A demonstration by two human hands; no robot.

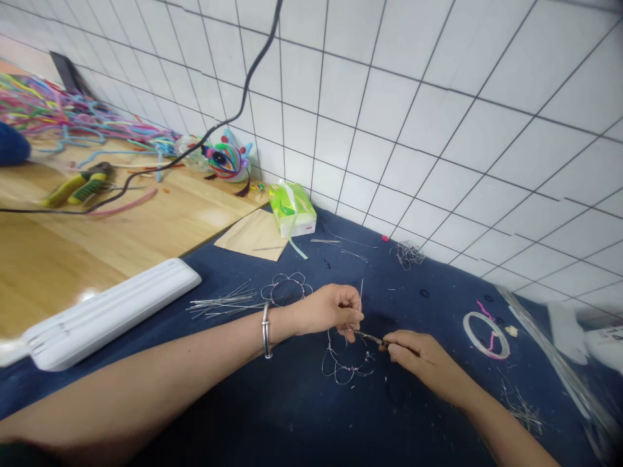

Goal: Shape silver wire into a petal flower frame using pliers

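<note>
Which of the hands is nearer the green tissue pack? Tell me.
Left. The left hand lies just below the green tissue pack on the blue cloth; the right hand is farther away, lower right.

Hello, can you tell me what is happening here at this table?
A person is shaping thin wire over a dark blue cloth. The left hand pinches a wire flower frame, while the right hand grips small pliers at the wire. A finished wire flower and a bundle of straight wires lie nearby.
</note>
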